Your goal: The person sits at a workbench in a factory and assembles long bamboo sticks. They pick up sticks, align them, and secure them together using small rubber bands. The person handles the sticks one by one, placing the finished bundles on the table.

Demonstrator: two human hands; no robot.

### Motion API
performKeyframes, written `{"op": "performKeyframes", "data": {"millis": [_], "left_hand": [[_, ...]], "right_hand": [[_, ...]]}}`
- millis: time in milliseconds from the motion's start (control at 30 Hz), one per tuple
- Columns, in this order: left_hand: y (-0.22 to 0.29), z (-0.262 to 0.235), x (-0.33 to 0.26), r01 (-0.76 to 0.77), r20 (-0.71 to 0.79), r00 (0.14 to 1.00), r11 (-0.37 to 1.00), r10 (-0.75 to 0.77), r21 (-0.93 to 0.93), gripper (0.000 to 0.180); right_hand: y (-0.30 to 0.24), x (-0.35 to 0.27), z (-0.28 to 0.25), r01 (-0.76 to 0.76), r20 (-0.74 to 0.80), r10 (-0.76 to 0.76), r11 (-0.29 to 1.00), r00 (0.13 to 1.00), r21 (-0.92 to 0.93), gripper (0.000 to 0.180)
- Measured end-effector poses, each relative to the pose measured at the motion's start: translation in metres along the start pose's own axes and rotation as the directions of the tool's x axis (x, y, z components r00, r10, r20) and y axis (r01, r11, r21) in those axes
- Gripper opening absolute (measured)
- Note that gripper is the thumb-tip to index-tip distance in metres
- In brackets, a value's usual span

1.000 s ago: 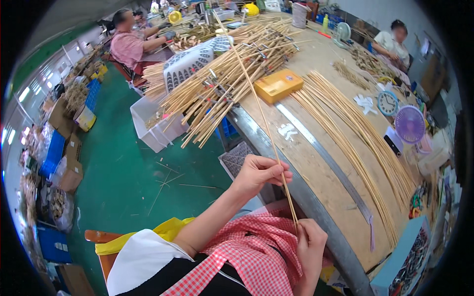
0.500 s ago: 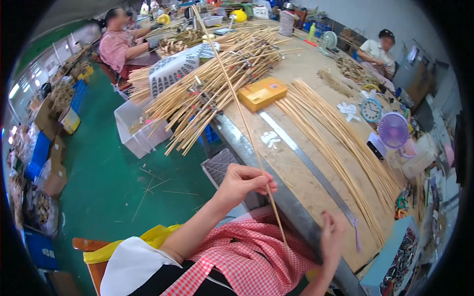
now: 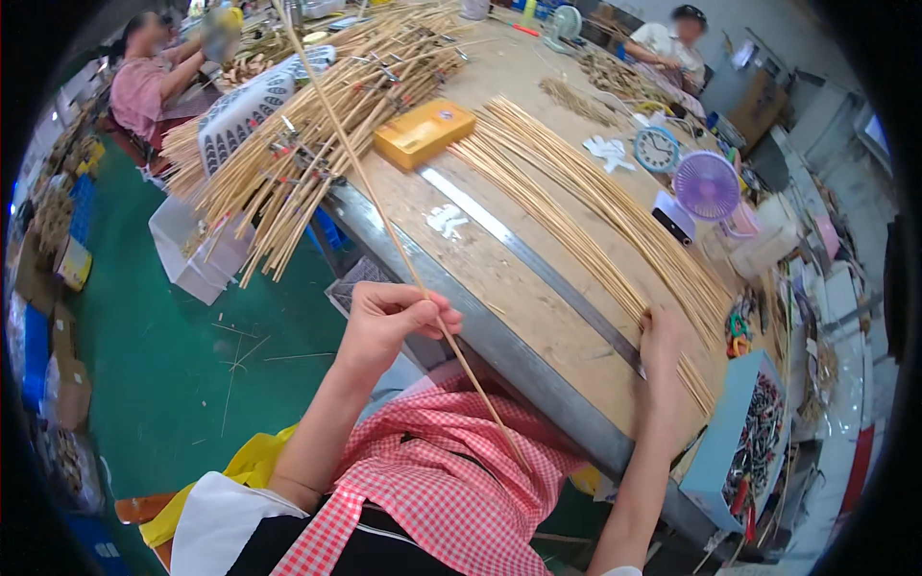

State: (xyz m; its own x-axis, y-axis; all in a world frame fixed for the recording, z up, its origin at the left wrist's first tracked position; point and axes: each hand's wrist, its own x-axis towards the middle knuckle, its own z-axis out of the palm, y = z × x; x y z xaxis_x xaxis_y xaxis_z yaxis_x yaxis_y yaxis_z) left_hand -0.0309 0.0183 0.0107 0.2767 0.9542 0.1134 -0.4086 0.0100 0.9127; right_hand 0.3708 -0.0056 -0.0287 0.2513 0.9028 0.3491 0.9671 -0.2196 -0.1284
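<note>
Moves right hand (image 3: 663, 341) farther across the desk (image 3: 471, 271) to the sticks (image 3: 552, 215) at right, curled, cannot tell if gripping; pinches one long stick (image 3: 372, 194) in left hand (image 3: 389, 324).

Ok so on the table (image 3: 538, 307), the ruler (image 3: 509, 237) is left of the loose sticks (image 3: 605, 197), box (image 3: 423, 134) just past its far end. Stick pile (image 3: 370, 110) is further left, clock (image 3: 656, 149) just left of the fan (image 3: 707, 184). Near-right bin (image 3: 706, 442) holds clips (image 3: 759, 422), I think.
</note>
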Motion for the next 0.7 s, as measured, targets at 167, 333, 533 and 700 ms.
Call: {"op": "performKeyframes", "data": {"millis": [167, 333, 533, 700], "left_hand": [[-0.004, 0.002, 0.004, -0.006, 0.000, 1.000, 1.000, 0.006, 0.006, 0.013], [-0.007, 0.003, 0.004, -0.040, -0.018, 0.999, 0.999, 0.039, -0.019, 0.014], [-0.014, 0.005, -0.001, 0.003, -0.036, 0.999, 0.998, -0.005, -0.064, 0.016], [-0.014, 0.017, 0.000, 0.058, -0.019, 0.998, 0.994, -0.060, -0.098, 0.017]], "right_hand": [[-0.008, -0.005, -0.029, 0.001, -0.218, 0.021, 0.995, 0.976, 0.101, 0.007], [-0.044, -0.026, -0.074, 0.066, -0.327, -0.006, 0.983, 0.945, 0.172, 0.005], [-0.116, -0.070, -0.103, 0.060, -0.324, 0.095, 0.897, 0.941, 0.437, 0.009], [-0.164, -0.104, -0.094, 0.110, -0.294, 0.081, 0.808, 0.952, 0.579, 0.014]]}}
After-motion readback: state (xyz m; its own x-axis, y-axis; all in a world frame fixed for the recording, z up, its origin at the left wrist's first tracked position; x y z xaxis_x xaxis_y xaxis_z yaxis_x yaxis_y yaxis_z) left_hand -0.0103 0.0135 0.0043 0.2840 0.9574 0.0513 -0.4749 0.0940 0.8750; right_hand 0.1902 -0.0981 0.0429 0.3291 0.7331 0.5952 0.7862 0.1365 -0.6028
